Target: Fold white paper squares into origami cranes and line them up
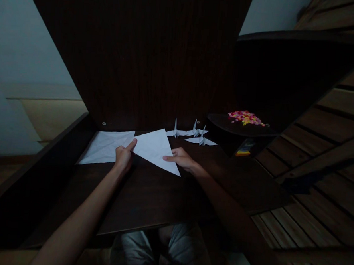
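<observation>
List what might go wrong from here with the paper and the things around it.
The white triangular paper might crease if the left hand and right hand, both gripping it, pull unevenly. Three paper cranes stand close by; the right hand could topple one. Loose pink and yellow pieces lie on a small shelf; a bump might scatter them.

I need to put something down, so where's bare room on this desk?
Bare desk shows between the left forearm and right forearm, up to the front edge, and beyond the right forearm toward the shelf. Crowded at the back: white sheet, held paper, three paper cranes.
</observation>
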A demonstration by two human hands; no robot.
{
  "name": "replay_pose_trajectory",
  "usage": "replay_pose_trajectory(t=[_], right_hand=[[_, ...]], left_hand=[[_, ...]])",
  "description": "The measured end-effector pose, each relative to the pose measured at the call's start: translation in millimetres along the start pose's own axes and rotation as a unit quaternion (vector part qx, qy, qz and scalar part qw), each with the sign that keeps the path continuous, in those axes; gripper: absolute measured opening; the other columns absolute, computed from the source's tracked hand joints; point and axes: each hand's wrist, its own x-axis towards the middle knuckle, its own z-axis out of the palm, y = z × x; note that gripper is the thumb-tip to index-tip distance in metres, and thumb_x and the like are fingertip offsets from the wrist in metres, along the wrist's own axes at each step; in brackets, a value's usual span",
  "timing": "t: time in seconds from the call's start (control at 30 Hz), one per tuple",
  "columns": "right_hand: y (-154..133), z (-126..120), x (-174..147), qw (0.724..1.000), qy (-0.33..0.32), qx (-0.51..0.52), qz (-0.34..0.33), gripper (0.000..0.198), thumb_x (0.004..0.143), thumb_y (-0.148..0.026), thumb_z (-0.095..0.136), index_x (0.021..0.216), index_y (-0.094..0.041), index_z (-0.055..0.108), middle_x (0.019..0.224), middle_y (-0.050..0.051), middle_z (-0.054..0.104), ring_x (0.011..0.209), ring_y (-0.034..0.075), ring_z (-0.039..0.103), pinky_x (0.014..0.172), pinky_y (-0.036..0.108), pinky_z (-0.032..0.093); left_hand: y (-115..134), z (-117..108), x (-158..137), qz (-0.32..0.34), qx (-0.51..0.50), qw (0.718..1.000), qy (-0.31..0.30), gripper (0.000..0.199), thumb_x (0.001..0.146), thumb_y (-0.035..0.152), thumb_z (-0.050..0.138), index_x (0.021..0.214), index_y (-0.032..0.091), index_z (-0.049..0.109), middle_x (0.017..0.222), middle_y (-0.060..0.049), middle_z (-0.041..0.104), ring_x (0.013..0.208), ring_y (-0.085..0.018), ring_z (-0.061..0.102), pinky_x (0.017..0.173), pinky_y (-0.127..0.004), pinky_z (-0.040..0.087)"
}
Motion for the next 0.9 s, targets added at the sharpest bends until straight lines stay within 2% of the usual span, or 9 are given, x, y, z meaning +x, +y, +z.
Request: replay_pose_trajectory(t=[0.1, 0.23, 0.33, 0.37, 0.43, 0.57, 0.67, 0.77, 0.9], right_hand=[[0.5, -3.5, 2.3, 1.000, 0.012, 0.015, 0.019, 0.029, 0.052, -0.030, 0.082, 0.072, -0.012, 0.071, 0.072, 0.004, 0.072, 0.060, 0.014, 0.063, 0.058, 0.025, 0.046], [4.2, -3.5, 4.6, 0.998, 0.017, 0.051, 0.034, 0.027, 0.053, -0.025, 0.082, 0.071, -0.011, 0.069, 0.069, 0.004, 0.071, 0.056, 0.013, 0.061, 0.056, 0.024, 0.047], [7.6, 1.2, 6.2, 0.996, 0.014, 0.084, 0.034, 0.025, 0.056, -0.025, 0.081, 0.072, -0.010, 0.069, 0.069, 0.005, 0.071, 0.056, 0.014, 0.062, 0.056, 0.026, 0.050], [8.3, 3.4, 6.6, 0.995, 0.010, 0.092, 0.031, 0.024, 0.058, -0.025, 0.080, 0.073, -0.010, 0.069, 0.069, 0.005, 0.070, 0.057, 0.015, 0.063, 0.056, 0.027, 0.050], [8.7, 7.4, 6.8, 0.994, 0.003, 0.101, 0.029, 0.022, 0.063, -0.025, 0.078, 0.075, -0.009, 0.069, 0.069, 0.006, 0.070, 0.057, 0.015, 0.063, 0.056, 0.027, 0.051], [6.4, 12.0, 6.3, 0.993, 0.019, 0.116, 0.027, 0.015, 0.070, -0.021, 0.072, 0.081, -0.011, 0.069, 0.073, 0.006, 0.070, 0.063, 0.014, 0.063, 0.058, 0.024, 0.051], [5.4, 12.8, 6.7, 0.992, 0.040, 0.114, 0.019, 0.013, 0.074, -0.020, 0.068, 0.086, -0.013, 0.069, 0.075, 0.004, 0.070, 0.061, 0.011, 0.061, 0.052, 0.020, 0.048], [6.9, 13.4, 8.2, 0.992, 0.053, 0.109, 0.017, 0.013, 0.075, -0.022, 0.067, 0.084, -0.013, 0.068, 0.074, 0.004, 0.069, 0.058, 0.010, 0.060, 0.048, 0.018, 0.046], [8.9, 11.8, 10.2, 0.989, 0.076, 0.127, -0.010, 0.015, 0.072, -0.026, 0.070, 0.079, -0.013, 0.065, 0.067, 0.002, 0.066, 0.052, 0.010, 0.058, 0.046, 0.020, 0.045]], left_hand=[[-3.3, -1.1, 4.1, 0.001, 0.006, 1.000, -0.024, 0.028, 0.061, 0.027, 0.078, 0.060, 0.012, 0.055, 0.059, -0.002, 0.059, 0.055, -0.015, 0.058, 0.054, -0.026, 0.051], [-5.6, 0.2, 2.5, 0.002, 0.044, 0.999, -0.014, 0.031, 0.065, 0.034, 0.075, 0.057, 0.014, 0.053, 0.055, -0.002, 0.057, 0.050, -0.014, 0.057, 0.049, -0.025, 0.050], [-6.8, 2.4, -3.6, -0.040, 0.051, 0.993, -0.102, 0.029, 0.069, 0.036, 0.073, 0.064, 0.013, 0.056, 0.058, -0.002, 0.061, 0.054, -0.016, 0.062, 0.054, -0.029, 0.055], [-7.7, 3.2, -5.7, -0.054, 0.057, 0.987, -0.140, 0.027, 0.068, 0.035, 0.073, 0.068, 0.012, 0.058, 0.060, -0.003, 0.063, 0.056, -0.017, 0.064, 0.057, -0.031, 0.056], [-9.9, 4.3, -8.5, -0.061, 0.070, 0.979, -0.179, 0.026, 0.065, 0.030, 0.077, 0.070, 0.012, 0.059, 0.063, -0.004, 0.066, 0.061, -0.018, 0.066, 0.062, -0.032, 0.058], [-13.2, 3.6, -6.6, -0.059, 0.074, 0.983, -0.160, 0.026, 0.061, 0.023, 0.079, 0.060, 0.012, 0.055, 0.065, -0.007, 0.068, 0.063, -0.018, 0.067, 0.064, -0.032, 0.059], [-12.4, 1.4, -3.6, -0.067, 0.078, 0.982, -0.158, 0.026, 0.060, 0.022, 0.079, 0.057, 0.012, 0.056, 0.066, -0.008, 0.070, 0.061, -0.018, 0.067, 0.063, -0.031, 0.059], [-10.2, -0.7, -4.0, -0.069, 0.088, 0.974, -0.195, 0.021, 0.060, 0.023, 0.079, 0.064, 0.010, 0.063, 0.072, -0.010, 0.072, 0.063, -0.018, 0.067, 0.060, -0.028, 0.058], [-9.1, -3.3, -6.0, -0.095, 0.124, 0.953, -0.260, 0.026, 0.057, 0.024, 0.080, 0.075, 0.010, 0.069, 0.081, -0.011, 0.073, 0.068, -0.019, 0.068, 0.060, -0.026, 0.055]])
